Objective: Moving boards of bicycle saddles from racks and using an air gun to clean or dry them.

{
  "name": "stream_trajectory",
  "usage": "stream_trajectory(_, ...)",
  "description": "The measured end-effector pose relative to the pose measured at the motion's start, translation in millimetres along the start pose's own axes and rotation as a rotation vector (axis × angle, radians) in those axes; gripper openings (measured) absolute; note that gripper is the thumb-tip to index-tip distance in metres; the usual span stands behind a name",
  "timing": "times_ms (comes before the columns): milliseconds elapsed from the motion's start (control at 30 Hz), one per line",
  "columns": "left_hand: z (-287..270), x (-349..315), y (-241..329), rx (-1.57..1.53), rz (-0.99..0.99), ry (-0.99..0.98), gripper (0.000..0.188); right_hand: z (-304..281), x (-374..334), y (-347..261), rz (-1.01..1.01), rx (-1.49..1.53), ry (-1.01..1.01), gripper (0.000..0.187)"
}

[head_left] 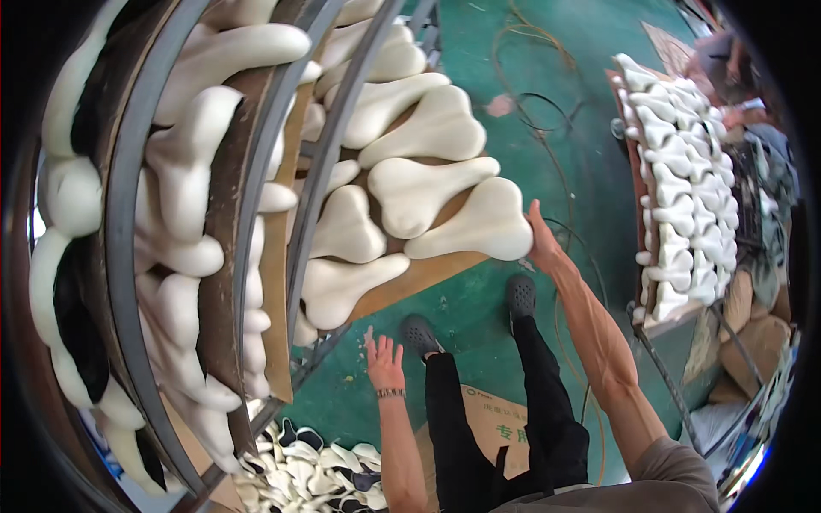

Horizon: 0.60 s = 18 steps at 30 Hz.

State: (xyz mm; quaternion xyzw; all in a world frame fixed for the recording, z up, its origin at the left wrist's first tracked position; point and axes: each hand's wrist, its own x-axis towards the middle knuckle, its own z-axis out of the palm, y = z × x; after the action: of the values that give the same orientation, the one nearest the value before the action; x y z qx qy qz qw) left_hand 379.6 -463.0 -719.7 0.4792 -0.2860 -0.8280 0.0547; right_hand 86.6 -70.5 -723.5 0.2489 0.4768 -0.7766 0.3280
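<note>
Several cream-white foam bicycle saddle pads lie on a brown board (419,284), which juts out from a grey metal rack (312,192). My right hand (544,241) is at the board's right end, beside the wide end of the nearest right pad (483,224). Its fingers point away from me, stretched out along the pad's side; the thumb is not clear. Below the board's near left corner, my left hand (386,366) is raised with its fingers apart and nothing in it. A nearby pad (351,286) rests at that corner.
More pads fill the rack's levels (184,171) at left. A pile of loose pads (308,470) lies at lower left. Flattened cardboard (487,419) is under my legs. Across the green floor (479,77), with hoses (547,111), stands a second pad-covered board (684,188); a person (723,64) is beyond.
</note>
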Motion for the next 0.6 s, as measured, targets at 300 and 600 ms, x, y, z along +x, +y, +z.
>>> stream_trajectory(300, -88, -44, 38, 0.231, -0.244, 0.063, 0.067, 100, -41, 100, -0.074, -0.005, -0.053, 0.088)
stream_trajectory(600, -154, -66, 125, 0.604, -0.236, 0.084, 0.071, 277, -81, 282, -0.214, 0.226, 0.111, 0.075)
